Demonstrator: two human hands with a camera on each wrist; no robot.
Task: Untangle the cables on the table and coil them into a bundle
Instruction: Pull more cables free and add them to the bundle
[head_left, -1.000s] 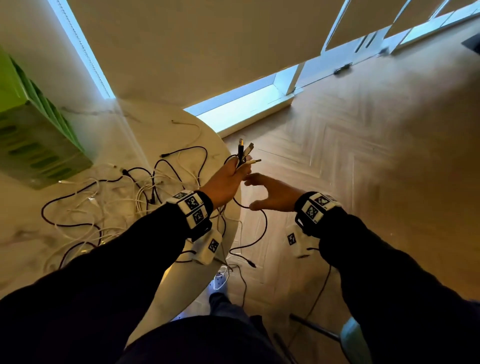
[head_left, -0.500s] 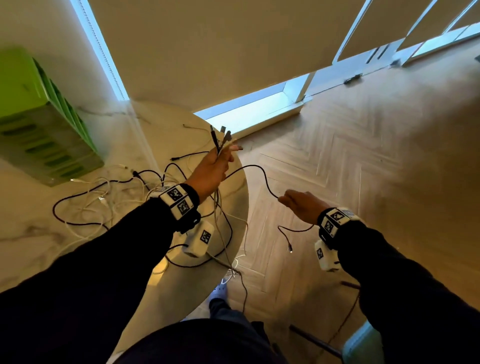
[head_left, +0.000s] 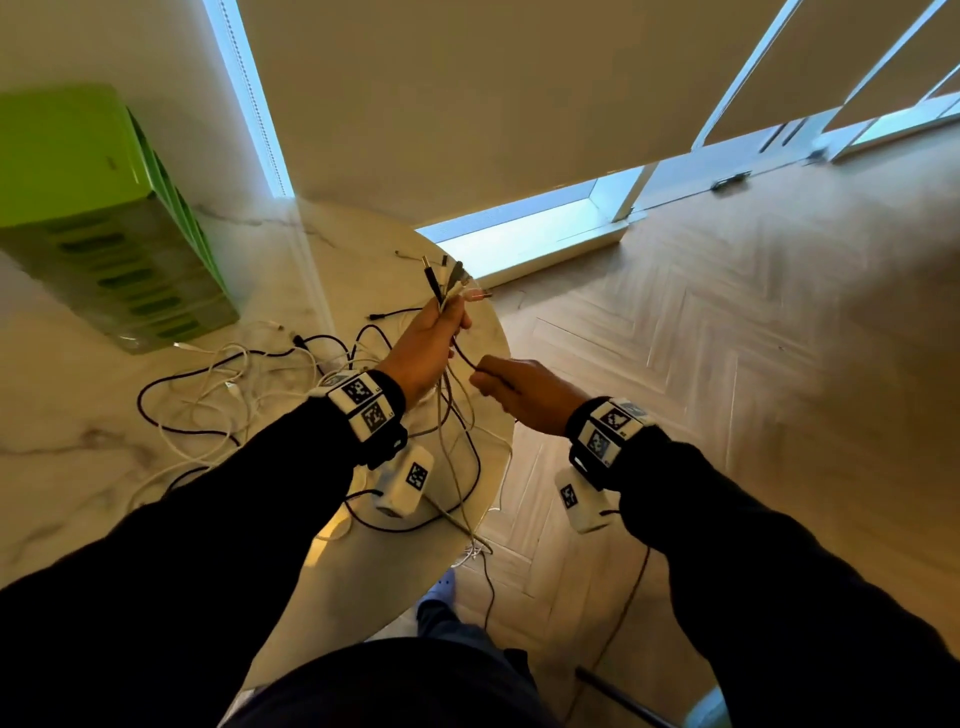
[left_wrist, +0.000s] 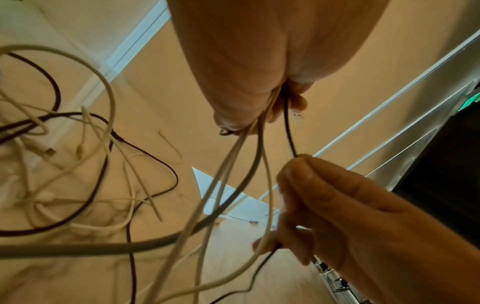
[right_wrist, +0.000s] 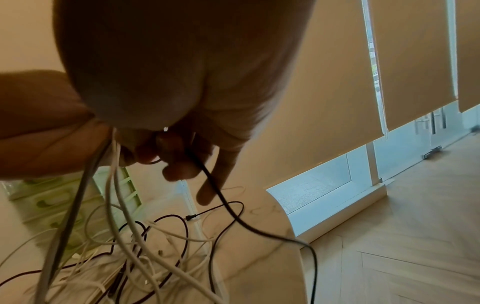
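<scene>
Black cable (head_left: 464, 355) pinched in right hand (head_left: 524, 393)

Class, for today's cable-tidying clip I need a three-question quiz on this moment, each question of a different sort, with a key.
1. True or false: the left hand grips several cable ends that point upward.
2. The right hand pinches which cable? A) a white cable B) the black cable C) a grey cable
3. Fill in: the loose cables lie on the marble ____, in front of the green box.

Key: 1 true; 2 B; 3 table.
</scene>
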